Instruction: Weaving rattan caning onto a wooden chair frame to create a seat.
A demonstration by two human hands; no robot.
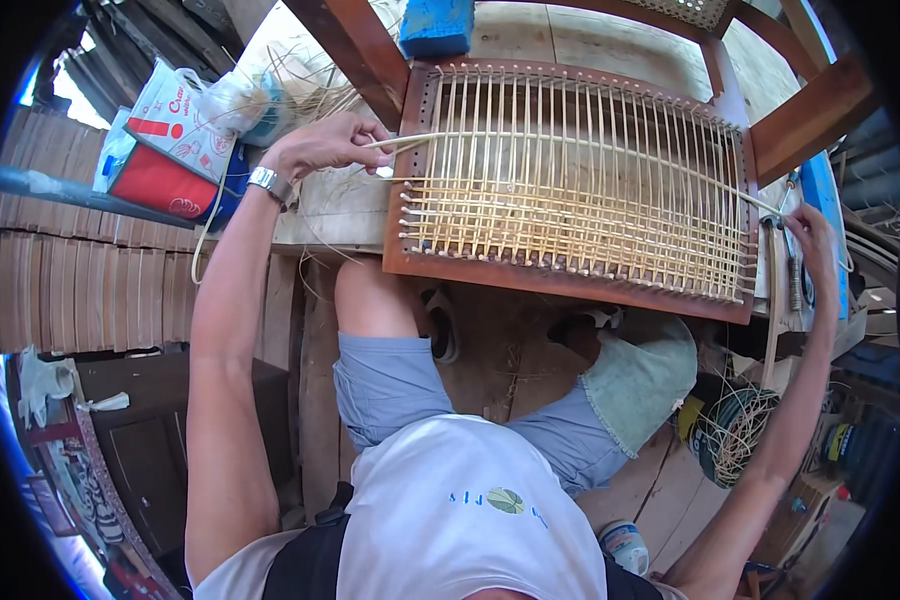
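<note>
My left hand [330, 145] pinches a pale cane strand [590, 142] near the left rail of a reddish-brown wooden frame [490, 270]. The strand lies across many upright strands to my right hand [808, 230], whose fingers grip its other end just beyond the right rail. The frame's near half holds a grid of crossed cane [560, 225]; its far half shows mostly lengthwise strands running away from me. Holes line the rails. Beside the right hand, a few slim tools [795, 275] lie at the edge of the work surface.
A pale wooden table [325, 215] carries a blue block [435, 22], wooden chair members [800, 120] and loose cane scraps. At left are bags [170, 160], a metal pipe and stacked boards [90, 290]. Below right sit a bucket of tangled cane [730, 430] and a container [625, 545].
</note>
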